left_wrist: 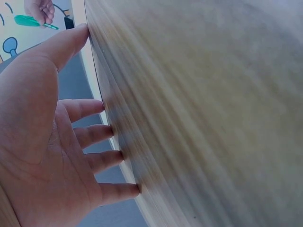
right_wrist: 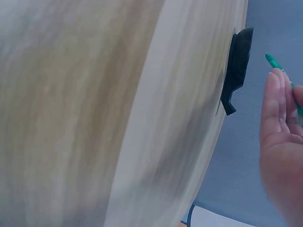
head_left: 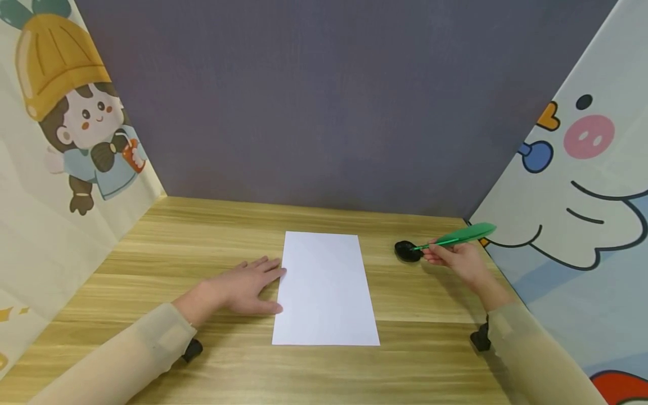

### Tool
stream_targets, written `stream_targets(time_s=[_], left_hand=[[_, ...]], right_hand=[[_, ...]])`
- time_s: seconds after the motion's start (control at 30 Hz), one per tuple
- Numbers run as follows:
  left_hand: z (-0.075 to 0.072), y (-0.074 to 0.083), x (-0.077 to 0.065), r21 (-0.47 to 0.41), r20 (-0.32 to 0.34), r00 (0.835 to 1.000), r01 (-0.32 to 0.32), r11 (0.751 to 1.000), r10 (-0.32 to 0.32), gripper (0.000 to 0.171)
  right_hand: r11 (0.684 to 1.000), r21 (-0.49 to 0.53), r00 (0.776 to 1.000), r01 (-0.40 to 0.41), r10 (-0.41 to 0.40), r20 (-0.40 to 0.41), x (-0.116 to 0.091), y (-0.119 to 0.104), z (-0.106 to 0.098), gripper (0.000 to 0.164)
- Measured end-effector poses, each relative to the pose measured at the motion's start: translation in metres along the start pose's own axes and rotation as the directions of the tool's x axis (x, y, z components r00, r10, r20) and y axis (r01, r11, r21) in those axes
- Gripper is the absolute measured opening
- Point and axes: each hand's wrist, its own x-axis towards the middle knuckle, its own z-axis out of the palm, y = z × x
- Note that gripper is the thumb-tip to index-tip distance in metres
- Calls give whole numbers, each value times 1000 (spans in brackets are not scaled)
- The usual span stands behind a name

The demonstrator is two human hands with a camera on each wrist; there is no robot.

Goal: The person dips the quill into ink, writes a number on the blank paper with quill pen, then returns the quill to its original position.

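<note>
My right hand (head_left: 455, 261) pinches a green feather quill pen (head_left: 468, 233), its tip pointing left over a small black dish (head_left: 406, 251). In the right wrist view the pen's green tip (right_wrist: 272, 60) sticks out past the fingers, and the black dish (right_wrist: 239, 59) stands on the tabletop with a short handle-like lip. My left hand (head_left: 248, 286) lies with fingers spread, its fingertips at the left edge of a blank white sheet of paper (head_left: 326, 289). In the left wrist view the fingertips of the left hand (left_wrist: 61, 142) rest on the wood.
The wood-grain table (head_left: 202, 230) runs back to a dark grey wall panel (head_left: 314, 107). Printed cartoon panels stand along the left side (head_left: 30, 236) and right side (head_left: 557, 292). Black wrist-worn devices sit below both sleeves.
</note>
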Motion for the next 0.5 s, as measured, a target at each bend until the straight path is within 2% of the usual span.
stream_targets(time_s=[0.23, 0.5], left_hand=[[-1, 0, 0, 0, 6, 1000, 5, 1000, -5, 96], [0, 0, 0, -2, 8, 1000, 1, 1000, -1, 96]], right_hand=[[997, -67, 999, -33, 30, -46, 5, 3, 5, 43], [985, -154, 997, -75, 69, -44, 10, 8, 7, 44]])
